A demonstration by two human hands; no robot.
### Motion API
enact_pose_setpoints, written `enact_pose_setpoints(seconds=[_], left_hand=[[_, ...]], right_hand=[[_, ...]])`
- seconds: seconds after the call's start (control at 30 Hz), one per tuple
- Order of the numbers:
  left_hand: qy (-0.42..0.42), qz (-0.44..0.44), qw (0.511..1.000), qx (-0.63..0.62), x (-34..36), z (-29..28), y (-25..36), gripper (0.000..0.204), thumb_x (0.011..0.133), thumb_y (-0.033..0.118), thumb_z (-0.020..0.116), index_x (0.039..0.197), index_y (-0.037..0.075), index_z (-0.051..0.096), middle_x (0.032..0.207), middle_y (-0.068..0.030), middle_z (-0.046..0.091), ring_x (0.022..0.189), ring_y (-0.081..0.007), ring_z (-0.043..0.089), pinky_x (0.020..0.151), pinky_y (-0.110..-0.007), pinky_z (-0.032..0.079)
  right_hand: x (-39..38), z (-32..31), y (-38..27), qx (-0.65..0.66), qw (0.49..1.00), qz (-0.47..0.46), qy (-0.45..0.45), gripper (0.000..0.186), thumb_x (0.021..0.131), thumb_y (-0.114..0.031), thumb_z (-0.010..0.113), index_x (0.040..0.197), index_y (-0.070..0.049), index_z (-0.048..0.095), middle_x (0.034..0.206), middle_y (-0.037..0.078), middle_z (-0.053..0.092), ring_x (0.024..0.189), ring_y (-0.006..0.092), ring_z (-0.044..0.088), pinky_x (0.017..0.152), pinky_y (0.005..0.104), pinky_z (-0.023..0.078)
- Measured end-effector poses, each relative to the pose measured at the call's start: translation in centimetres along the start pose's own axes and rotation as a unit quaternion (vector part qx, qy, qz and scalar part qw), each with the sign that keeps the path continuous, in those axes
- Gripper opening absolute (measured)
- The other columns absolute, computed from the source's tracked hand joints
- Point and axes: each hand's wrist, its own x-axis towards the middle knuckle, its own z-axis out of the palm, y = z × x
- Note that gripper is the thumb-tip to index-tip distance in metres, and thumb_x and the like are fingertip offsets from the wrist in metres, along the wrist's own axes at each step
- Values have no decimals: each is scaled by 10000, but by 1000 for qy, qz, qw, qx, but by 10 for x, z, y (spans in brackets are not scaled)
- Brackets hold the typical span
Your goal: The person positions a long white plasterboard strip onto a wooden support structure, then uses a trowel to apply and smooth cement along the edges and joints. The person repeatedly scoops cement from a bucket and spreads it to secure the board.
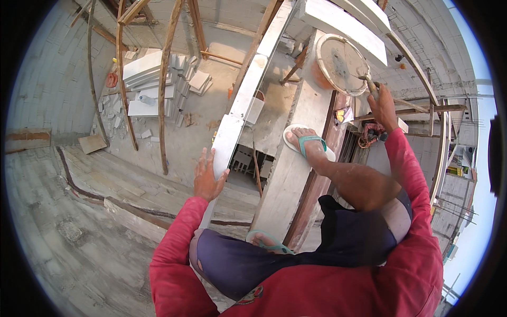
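My left hand (pixel 207 178) has its fingers spread against the near end of a narrow course of white blocks (pixel 231 134). My right hand (pixel 383 108) is closed round the handle of a trowel (pixel 372 86); its tip reaches the rim of a round bucket (pixel 319 59) on the right. Grey wet mortar (pixel 340 59) fills much of that bucket. A small, colourful crumpled packet (pixel 345 114) lies just below the bucket.
I squat on a wooden plank (pixel 277 193), wearing green-strapped sandals. Long white blocks (pixel 346 26) lie beyond the bucket. Stacked white blocks (pixel 150 79) and wooden poles (pixel 165 90) stand at the left on a lower floor. Far below on the right is another person (pixel 373 133).
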Motion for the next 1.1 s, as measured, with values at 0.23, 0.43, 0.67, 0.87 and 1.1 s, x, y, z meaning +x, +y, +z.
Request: enact_pose_setpoints(seconds=[0.23, 0.43, 0.67, 0.87, 1.1], left_hand=[[50, -92, 990, -90, 35, 26, -3, 818, 1009, 504, 651, 1630, 70, 343, 1563, -242, 501, 1414, -412, 519, 1159, -502, 421], [25, -141, 989, -28, 39, 23, 11, 829, 965, 588, 677, 1549, 41, 459, 1410, -205, 651, 1262, -391, 650, 1059, -494, 509], [37, -138, 990, -13, 39, 21, 11, 837, 942, 622, 690, 1533, 62, 496, 1388, -203, 668, 1235, -392, 668, 1040, -486, 520], [36, -148, 988, 4, 39, 27, 6, 840, 963, 640, 647, 1556, 72, 470, 1433, -192, 647, 1263, -390, 657, 1054, -495, 511], [42, -138, 990, 2, 39, 28, 7, 813, 1009, 628, 576, 1567, 51, 454, 1431, -246, 636, 1267, -437, 640, 1063, -505, 492]], right_hand=[[4, 2, -35, 130, 985, 84, 82, 481, 1030, -372, 668, 1272, 36, 590, 1100, 275, 674, 1022, 392, 665, 924, 479, 511], [18, -17, -108, 217, 976, 18, -30, 542, 1095, -495, 573, 1218, 31, 620, 1014, 177, 685, 925, 241, 639, 859, 409, 519], [27, 8, -181, 218, 958, -71, -170, 532, 1070, -495, 599, 1168, 28, 612, 1027, 234, 689, 915, 325, 672, 827, 470, 521], [13, 17, -219, 259, 946, -122, -151, 544, 1057, -485, 613, 1249, 24, 639, 1022, 228, 713, 916, 351, 681, 824, 450, 531], [8, 14, -203, 273, 949, -95, -122, 520, 1058, -458, 621, 1228, 33, 623, 1031, 241, 700, 858, 337, 686, 787, 435, 536]])
